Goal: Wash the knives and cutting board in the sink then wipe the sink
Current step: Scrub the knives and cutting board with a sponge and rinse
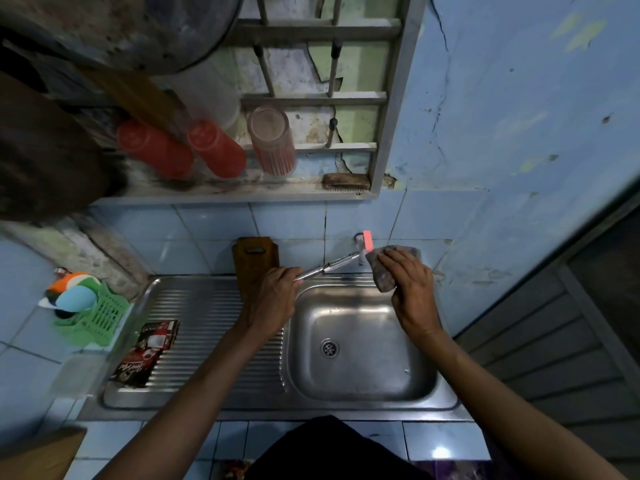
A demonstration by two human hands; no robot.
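**Knife held at the tap, cloth in the other hand**

We gripped a metal knife (325, 268) in our left hand (273, 299), fingers curled round its near end, the far end slanting up toward the tap (364, 245) over the sink (360, 344). Our right hand (410, 289) held a grey cloth (382, 271) just beside the tap, fingers wrapped over it. The brown cutting board (254, 261) stood against the tiled wall, directly behind our left hand.
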